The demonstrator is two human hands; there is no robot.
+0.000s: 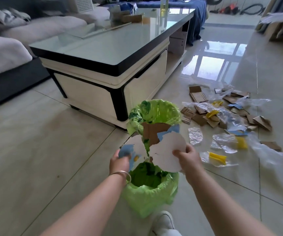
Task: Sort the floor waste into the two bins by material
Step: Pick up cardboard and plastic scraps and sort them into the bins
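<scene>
Floor (52,150): pale glossy tile w/ dark grout lines; window glare reflected at upper right of frame.

Desk (113,46): low, glass-topped, black rim, cream drawer fronts; centre to upper centre. Cardboard bits and a clear bottle at its far end, blurred.

Sofa (9,45): grey, upper left, dark base.

Far bin (154,113): green liner, centre frame, just beside desk corner. Brown cardboard sheet (152,133) stands in it.

Near bin (151,189): green liner, lower centre, just below both hands; inside looks like liner only, contents can't tell.

Left hand (120,161): grip clamped on a torn paper piece (135,150), white w/ blue print, held over gap between the bins. Bangle (123,174) on wrist.

Right hand (187,159): grip clamped on a larger torn white sheet (168,150), blue edge at top, held above near bin's rim. The two pieces sit close, torn edges facing.

Floor waste (229,116): right centre of frame, well apart from hands. Brown cardboard scraps, clear plastic film, yellow plastic bits, blue paper scraps, mixed and overlapping.

White shoe (164,222): bottom centre, beside near bin.

Cables, tools: top right, blurred.
</scene>
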